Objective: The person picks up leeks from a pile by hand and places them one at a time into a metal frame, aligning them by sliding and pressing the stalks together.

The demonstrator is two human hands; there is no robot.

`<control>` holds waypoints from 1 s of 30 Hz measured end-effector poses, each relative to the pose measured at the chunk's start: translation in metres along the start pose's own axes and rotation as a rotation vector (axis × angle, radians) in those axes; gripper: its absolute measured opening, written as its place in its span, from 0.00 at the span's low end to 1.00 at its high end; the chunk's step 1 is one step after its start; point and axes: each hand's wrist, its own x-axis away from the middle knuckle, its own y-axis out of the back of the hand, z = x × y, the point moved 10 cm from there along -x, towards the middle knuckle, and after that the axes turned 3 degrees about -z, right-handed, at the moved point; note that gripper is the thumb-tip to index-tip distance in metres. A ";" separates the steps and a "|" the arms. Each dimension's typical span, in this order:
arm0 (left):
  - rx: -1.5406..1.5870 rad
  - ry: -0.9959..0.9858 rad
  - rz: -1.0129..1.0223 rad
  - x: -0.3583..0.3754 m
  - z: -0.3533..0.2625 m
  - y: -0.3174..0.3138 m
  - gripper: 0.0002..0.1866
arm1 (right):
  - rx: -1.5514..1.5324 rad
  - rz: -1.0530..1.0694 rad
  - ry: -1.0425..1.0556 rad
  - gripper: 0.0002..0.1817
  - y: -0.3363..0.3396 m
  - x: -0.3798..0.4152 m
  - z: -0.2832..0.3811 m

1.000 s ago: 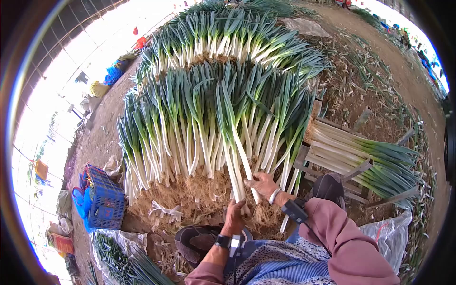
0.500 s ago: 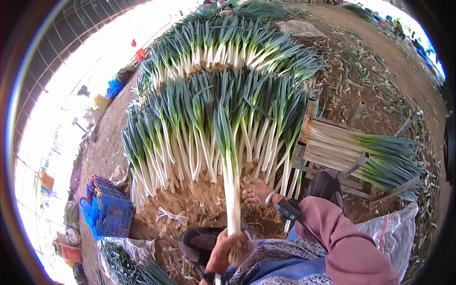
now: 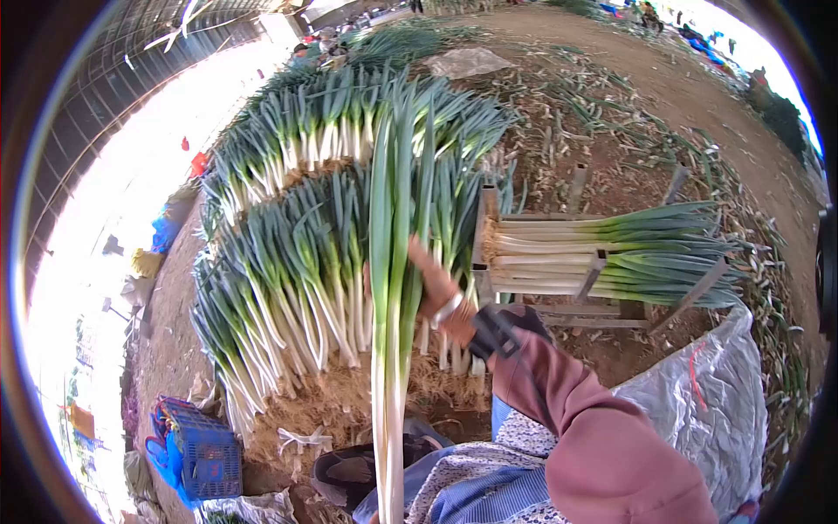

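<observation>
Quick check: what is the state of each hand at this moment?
Left hand: barely visible at the bottom edge; grip cannot be told.
Right hand: partly hidden behind the leeks; whether closed cannot be told.

Leek rows (image 3: 284, 271) between crate (image 3: 212, 458) at left, rack (image 3: 567, 310) at right.

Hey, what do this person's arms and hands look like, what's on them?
The right hand is ungloved. A pale band circles its wrist, with a boxy black device just above and a thin dark cable along the loose dusty-pink sleeve. The left sleeve and wrist don't show.
</observation>
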 end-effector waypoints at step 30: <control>-1.695 -1.005 0.217 -0.468 -0.238 -0.415 0.31 | 0.225 -1.179 0.858 0.35 0.442 0.360 0.515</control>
